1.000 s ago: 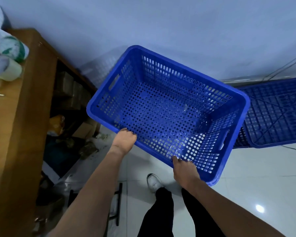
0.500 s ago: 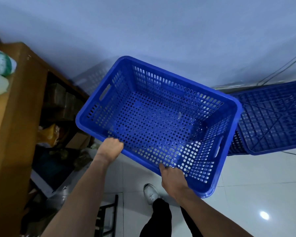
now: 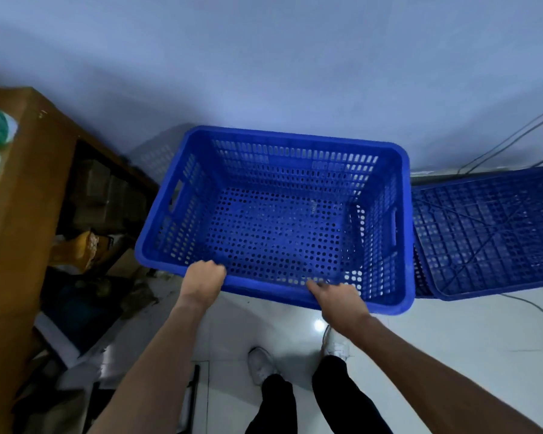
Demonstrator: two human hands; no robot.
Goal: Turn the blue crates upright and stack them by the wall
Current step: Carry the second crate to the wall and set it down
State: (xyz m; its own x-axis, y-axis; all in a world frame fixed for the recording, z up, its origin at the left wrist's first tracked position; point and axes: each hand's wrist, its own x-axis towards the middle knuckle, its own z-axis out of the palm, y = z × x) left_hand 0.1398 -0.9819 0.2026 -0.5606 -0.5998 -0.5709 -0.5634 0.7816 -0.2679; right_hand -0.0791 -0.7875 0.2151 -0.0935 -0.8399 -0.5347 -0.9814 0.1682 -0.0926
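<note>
Nearest, 2 white shoes [image 3: 261, 364] stand on the glossy floor [image 3: 452, 339]. The left hand [image 3: 203, 281] and right hand [image 3: 340, 300] each grip the near rim of an upright blue crate [image 3: 279, 227] beside the wall [image 3: 264, 73]. An overturned crate [image 3: 489, 233] lies right of it, touching.

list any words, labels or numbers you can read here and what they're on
None can be read.
Upright blue crate, held by left hand and right hand: no lettering visible.
Yellow package on the wooden shelf: print too blurred to read.
</note>
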